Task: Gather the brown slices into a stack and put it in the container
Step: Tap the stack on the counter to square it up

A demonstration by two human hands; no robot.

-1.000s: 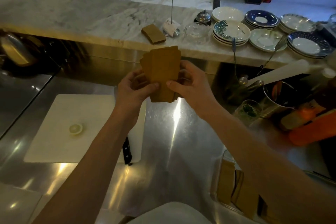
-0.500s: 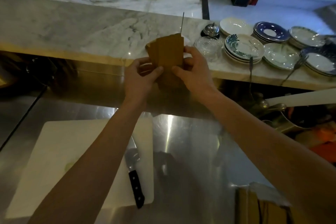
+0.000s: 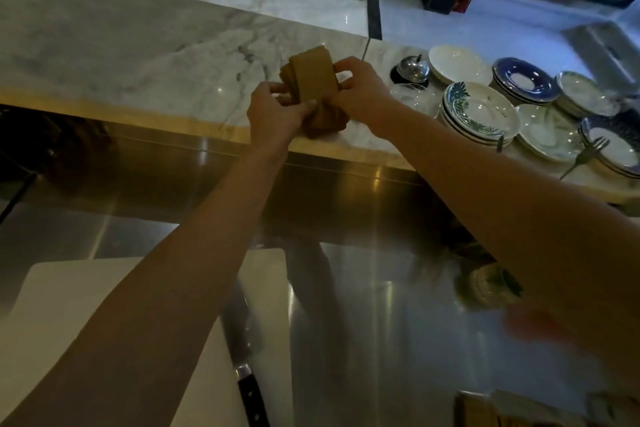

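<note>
Between the two hands, above the marble counter (image 3: 138, 55): one fanned bundle of brown slices (image 3: 313, 80), exact count unreadable. Left hand (image 3: 273, 114) and right hand (image 3: 360, 90) both pinch it closed, thumbs on the near face, fingers behind. Right of the grip: seven plate stacks (image 3: 481, 111); below it, one knife (image 3: 247, 374).

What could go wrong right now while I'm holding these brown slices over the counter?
The brown slices are fanned out unevenly between your left hand and right hand, so a loose one might slip out onto the marble counter. Your right forearm also passes close to the stacked plates and a fork at the counter's edge, so a careless pull back could knock them.
</note>
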